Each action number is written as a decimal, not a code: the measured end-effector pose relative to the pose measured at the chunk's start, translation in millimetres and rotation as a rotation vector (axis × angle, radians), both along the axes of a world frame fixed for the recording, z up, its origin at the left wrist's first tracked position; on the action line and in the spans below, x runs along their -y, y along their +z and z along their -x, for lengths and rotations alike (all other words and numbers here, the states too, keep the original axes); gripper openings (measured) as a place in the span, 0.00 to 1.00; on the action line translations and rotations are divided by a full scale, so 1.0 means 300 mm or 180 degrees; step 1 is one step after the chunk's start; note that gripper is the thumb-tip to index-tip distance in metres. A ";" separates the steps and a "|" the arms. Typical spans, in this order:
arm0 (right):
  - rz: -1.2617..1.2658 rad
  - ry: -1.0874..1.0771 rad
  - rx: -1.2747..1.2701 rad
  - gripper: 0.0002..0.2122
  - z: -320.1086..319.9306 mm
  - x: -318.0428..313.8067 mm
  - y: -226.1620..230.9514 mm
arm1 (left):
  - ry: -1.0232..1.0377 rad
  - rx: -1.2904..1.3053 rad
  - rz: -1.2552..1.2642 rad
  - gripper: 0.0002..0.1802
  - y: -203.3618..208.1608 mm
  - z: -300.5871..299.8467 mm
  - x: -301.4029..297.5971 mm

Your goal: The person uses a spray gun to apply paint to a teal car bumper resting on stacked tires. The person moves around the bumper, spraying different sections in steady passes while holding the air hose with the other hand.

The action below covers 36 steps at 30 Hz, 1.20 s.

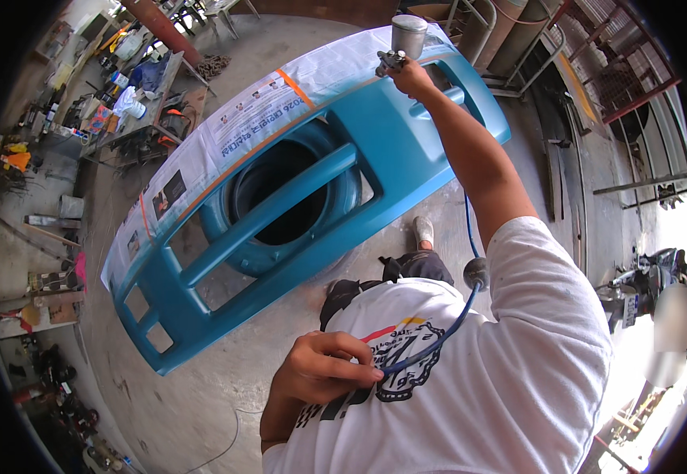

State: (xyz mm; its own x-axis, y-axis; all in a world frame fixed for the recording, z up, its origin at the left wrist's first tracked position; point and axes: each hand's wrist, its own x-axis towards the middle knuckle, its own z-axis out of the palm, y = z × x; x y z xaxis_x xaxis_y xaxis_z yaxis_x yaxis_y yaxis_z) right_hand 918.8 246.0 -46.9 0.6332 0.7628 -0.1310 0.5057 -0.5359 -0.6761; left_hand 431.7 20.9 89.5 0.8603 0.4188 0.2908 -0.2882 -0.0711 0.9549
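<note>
My right hand, arm stretched out, grips a spray gun with a metal paint cup on top. It is held over the far right end of a teal bumper. Newspaper fixed with orange tape covers the bumper's far edge. Close to my chest, my left hand pinches a blue air hose. A round dark fitting sits on the hose near my right side. The spray gun's trigger is hidden by my fingers.
A teal-coated tyre stands under the bumper. A cluttered workbench is at the far left, beside a red post. Gas cylinders and a metal rack stand at the far right. A thin cable lies on the floor.
</note>
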 end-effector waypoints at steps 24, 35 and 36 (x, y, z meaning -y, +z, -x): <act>0.0307 -0.0823 0.0388 0.26 -1.637 0.143 -0.195 | 0.0836 -0.0642 0.0862 0.15 0.006 -1.117 0.085; 0.0022 -0.0367 -0.0809 0.18 -1.313 0.172 -0.161 | 0.0363 -0.0460 0.0766 0.17 0.018 -1.121 0.079; -0.0067 -0.0292 -0.0871 0.17 -1.271 0.164 -0.171 | 0.0292 -0.0430 0.0745 0.16 0.019 -1.115 0.076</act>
